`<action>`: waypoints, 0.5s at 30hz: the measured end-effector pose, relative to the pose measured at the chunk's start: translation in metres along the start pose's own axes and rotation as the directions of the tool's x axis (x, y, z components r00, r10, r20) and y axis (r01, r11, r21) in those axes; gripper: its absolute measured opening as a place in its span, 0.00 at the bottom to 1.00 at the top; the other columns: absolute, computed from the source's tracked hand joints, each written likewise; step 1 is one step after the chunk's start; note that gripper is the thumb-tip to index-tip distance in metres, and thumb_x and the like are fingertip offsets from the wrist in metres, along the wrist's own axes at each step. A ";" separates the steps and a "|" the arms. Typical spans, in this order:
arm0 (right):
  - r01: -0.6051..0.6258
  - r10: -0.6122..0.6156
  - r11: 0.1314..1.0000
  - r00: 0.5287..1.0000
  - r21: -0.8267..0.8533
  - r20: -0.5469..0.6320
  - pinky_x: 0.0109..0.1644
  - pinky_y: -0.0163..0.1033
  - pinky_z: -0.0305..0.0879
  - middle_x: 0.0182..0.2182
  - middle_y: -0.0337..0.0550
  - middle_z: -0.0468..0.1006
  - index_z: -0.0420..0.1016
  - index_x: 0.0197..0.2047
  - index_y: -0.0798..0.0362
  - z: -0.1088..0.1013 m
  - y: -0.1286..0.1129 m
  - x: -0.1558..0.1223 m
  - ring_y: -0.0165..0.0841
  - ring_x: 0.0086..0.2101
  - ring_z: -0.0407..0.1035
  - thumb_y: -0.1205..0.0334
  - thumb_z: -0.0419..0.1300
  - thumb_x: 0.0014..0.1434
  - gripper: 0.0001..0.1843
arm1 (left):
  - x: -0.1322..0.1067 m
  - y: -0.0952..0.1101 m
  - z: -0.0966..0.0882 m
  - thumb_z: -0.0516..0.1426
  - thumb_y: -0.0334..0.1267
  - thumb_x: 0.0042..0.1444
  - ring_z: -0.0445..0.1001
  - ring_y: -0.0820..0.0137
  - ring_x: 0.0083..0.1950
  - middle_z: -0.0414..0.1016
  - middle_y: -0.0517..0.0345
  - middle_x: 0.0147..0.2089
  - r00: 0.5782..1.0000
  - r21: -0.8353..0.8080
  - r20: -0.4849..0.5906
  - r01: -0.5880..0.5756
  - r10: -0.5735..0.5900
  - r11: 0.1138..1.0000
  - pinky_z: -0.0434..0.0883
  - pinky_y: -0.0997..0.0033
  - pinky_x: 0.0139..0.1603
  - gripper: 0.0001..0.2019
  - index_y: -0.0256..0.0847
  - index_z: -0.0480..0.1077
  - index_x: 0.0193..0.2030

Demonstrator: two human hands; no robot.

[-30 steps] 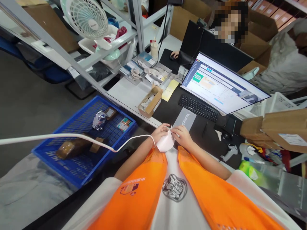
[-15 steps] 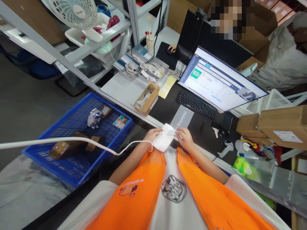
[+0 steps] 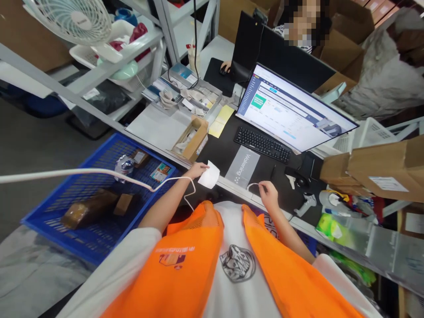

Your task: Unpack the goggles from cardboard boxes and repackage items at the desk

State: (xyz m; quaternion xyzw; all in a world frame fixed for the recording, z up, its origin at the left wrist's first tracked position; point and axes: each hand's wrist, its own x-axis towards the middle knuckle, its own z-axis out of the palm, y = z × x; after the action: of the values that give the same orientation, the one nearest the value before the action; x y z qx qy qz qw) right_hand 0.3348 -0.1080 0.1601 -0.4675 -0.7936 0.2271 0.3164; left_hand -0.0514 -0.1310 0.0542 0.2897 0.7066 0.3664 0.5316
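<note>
My left hand (image 3: 198, 170) pinches a small white paper sheet (image 3: 210, 175) by its left edge, above the front rim of the desk. My right hand (image 3: 269, 195) is closed at the fingertips on a thin white curled strip (image 3: 252, 184), held apart from the sheet over the desk edge. Between and beyond both hands lies a flat grey packet printed "Wakening" (image 3: 243, 165). An open cardboard box (image 3: 195, 141) with whitish contents stands just past my left hand.
A black keyboard (image 3: 261, 145) sits before a lit monitor (image 3: 294, 108). At right are a scanner (image 3: 306, 204) and cartons (image 3: 391, 168). A blue crate (image 3: 96, 238) with parcels stands left; a white cable (image 3: 99, 172) crosses above it. A co-worker's hand (image 3: 225, 67) rests on a mouse.
My hands have moved apart: the left went left with the white sheet, the right went right with the thin strip. The camera view has shifted slightly.
</note>
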 end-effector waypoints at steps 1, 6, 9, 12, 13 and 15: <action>-0.019 0.019 1.000 1.000 0.004 0.012 0.46 0.45 0.73 0.35 0.48 0.78 0.74 0.37 0.52 0.001 0.003 0.001 0.38 0.38 0.74 0.57 0.54 0.68 0.12 | 0.011 0.005 0.001 0.66 0.30 0.44 0.79 0.62 0.41 0.81 0.50 0.36 1.000 0.040 0.013 -0.007 0.007 0.999 0.74 0.66 0.49 0.07 0.34 0.80 0.34; -0.096 0.094 0.995 0.991 0.024 0.093 0.45 0.42 0.71 0.35 0.47 0.78 0.75 0.37 0.53 0.016 0.019 0.013 0.37 0.39 0.73 0.56 0.54 0.67 0.13 | 0.047 0.023 0.010 0.66 0.33 0.51 0.79 0.63 0.43 0.81 0.50 0.40 0.998 0.197 -0.033 -0.040 0.047 0.980 0.75 0.58 0.53 0.07 0.33 0.78 0.37; -0.130 0.122 0.991 0.980 0.038 0.159 0.44 0.41 0.70 0.35 0.46 0.78 0.75 0.37 0.53 0.025 0.032 0.019 0.36 0.38 0.73 0.55 0.54 0.67 0.13 | 0.047 0.029 0.012 0.63 0.31 0.50 0.79 0.63 0.45 0.81 0.49 0.44 0.985 0.242 -0.120 -0.089 0.121 0.966 0.74 0.61 0.56 0.05 0.35 0.79 0.36; -0.156 0.141 0.986 0.964 0.050 0.226 0.43 0.40 0.69 0.34 0.46 0.78 0.75 0.36 0.53 0.029 0.046 0.026 0.36 0.37 0.72 0.55 0.54 0.65 0.13 | 0.014 0.032 -0.001 0.59 0.34 0.52 0.78 0.64 0.47 0.80 0.49 0.46 0.945 0.260 -0.251 -0.142 0.209 0.955 0.73 0.65 0.57 0.07 0.38 0.79 0.36; -0.163 0.145 0.985 0.958 0.055 0.247 0.43 0.40 0.69 0.34 0.46 0.78 0.75 0.36 0.53 0.030 0.050 0.028 0.36 0.36 0.72 0.54 0.55 0.65 0.13 | -0.008 0.032 -0.009 0.57 0.37 0.55 0.77 0.64 0.47 0.80 0.50 0.43 0.924 0.266 -0.305 -0.151 0.232 0.952 0.73 0.64 0.56 0.09 0.38 0.78 0.36; -0.172 0.147 0.983 0.947 0.064 0.285 0.43 0.41 0.69 0.34 0.47 0.78 0.75 0.35 0.53 0.031 0.057 0.033 0.37 0.37 0.72 0.54 0.55 0.64 0.13 | -0.069 0.029 -0.024 0.50 0.42 0.62 0.76 0.64 0.41 0.77 0.53 0.33 0.869 0.284 -0.411 -0.165 0.275 0.945 0.74 0.62 0.50 0.16 0.39 0.76 0.32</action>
State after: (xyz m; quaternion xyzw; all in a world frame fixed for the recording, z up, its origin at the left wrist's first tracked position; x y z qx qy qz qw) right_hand 0.3352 -0.0541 0.1108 -0.4792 -0.7789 0.3503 0.2022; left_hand -0.0555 -0.1749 0.1197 0.3393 0.8103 0.3934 0.2713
